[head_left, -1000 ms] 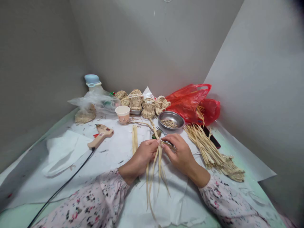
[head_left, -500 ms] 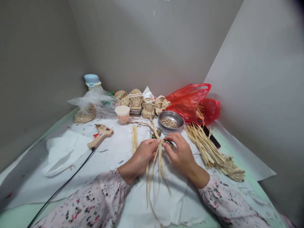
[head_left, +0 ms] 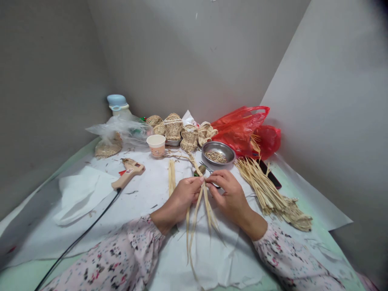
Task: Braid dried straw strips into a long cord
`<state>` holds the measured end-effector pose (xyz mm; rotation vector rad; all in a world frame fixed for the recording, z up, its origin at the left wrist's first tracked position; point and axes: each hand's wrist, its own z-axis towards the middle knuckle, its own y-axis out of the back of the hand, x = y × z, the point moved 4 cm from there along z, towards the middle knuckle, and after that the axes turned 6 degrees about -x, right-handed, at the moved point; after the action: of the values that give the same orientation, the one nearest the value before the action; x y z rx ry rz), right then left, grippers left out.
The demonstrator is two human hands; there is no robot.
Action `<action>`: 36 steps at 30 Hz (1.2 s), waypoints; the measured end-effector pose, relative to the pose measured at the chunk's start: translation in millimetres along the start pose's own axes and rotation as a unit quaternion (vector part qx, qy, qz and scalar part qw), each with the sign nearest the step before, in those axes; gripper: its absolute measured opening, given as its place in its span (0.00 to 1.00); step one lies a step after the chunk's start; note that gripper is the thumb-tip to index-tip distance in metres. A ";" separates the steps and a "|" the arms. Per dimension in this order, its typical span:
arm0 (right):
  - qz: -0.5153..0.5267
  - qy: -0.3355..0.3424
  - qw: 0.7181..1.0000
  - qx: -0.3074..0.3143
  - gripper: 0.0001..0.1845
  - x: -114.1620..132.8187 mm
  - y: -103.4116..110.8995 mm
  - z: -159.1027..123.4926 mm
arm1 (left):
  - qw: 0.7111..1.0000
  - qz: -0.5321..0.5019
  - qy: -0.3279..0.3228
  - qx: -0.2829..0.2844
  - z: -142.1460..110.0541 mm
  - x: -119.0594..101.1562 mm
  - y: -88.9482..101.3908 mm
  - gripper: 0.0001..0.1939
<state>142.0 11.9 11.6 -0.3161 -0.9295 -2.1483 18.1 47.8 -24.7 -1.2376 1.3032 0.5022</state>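
A pale straw braid [head_left: 197, 166] runs from the far side of the table toward me and ends between my two hands. My left hand [head_left: 188, 191] pinches it at the working end, thumb against fingers. Close beside it, my right hand [head_left: 226, 188] has thumb and fingertips closed on the strands at the same spot. Loose straw strands [head_left: 209, 210] hang down from the pinch toward me, some spread to the right. A small dark roundish object [head_left: 200, 170] and scissors [head_left: 206, 166], partly hidden, lie just behind my hands.
A glue gun [head_left: 129, 173] with a black cord lies left, near a paper cup [head_left: 156, 146]. Woven straw pieces [head_left: 173, 127], a metal bowl [head_left: 218, 153] of bits and a red plastic bag [head_left: 236, 133] stand behind. At right lies a straw bundle [head_left: 263, 186] against a phone [head_left: 273, 178].
The hanging strands have swung to the right and spread. My right hand has shifted slightly left, its fingertips now against the left hand's pinch. My left hand stays in place.
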 end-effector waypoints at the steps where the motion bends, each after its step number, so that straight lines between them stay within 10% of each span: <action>1: -0.004 0.008 1.000 0.001 0.09 0.2 -0.3 -0.1 | 1.000 -0.004 0.001 0.002 -0.6 -0.8 -0.8 0.16; 24: -0.026 0.104 0.993 0.044 0.14 6.0 3.1 4.5 | 1.000 -0.009 0.011 0.010 2.0 0.5 0.0 0.16; 36: -0.048 0.110 0.992 0.048 0.07 17.4 3.9 -2.4 | 0.997 -0.008 -0.016 -0.076 3.9 -5.8 6.3 0.16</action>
<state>133.2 -1.0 20.4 0.0139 -0.9312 -2.1651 12.8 55.3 -22.8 -1.3594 1.2463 0.6167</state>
